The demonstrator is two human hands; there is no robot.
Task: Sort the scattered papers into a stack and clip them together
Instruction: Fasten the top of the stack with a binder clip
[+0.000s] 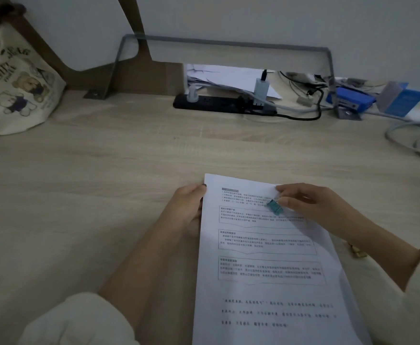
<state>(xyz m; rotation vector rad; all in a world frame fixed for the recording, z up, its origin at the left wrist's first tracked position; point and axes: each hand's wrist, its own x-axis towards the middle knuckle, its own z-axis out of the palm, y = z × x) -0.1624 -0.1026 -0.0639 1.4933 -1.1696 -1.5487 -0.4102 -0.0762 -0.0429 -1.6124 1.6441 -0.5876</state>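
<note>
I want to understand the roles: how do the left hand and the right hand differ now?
The left hand holds the white printed paper stack at its left edge; the right hand pinches a small teal binder clip above the page. Both rest over the pale wooden desk.

Dim, bluish and grainy throughout, brightest on the white papers (266, 257), soft shadow beside the left hand (186, 210), printed text smeared, desk (104, 183) edges bowed by wide-angle distortion.

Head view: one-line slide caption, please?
Left hand steadies paper stack while right hand brings teal clip over it.
</note>
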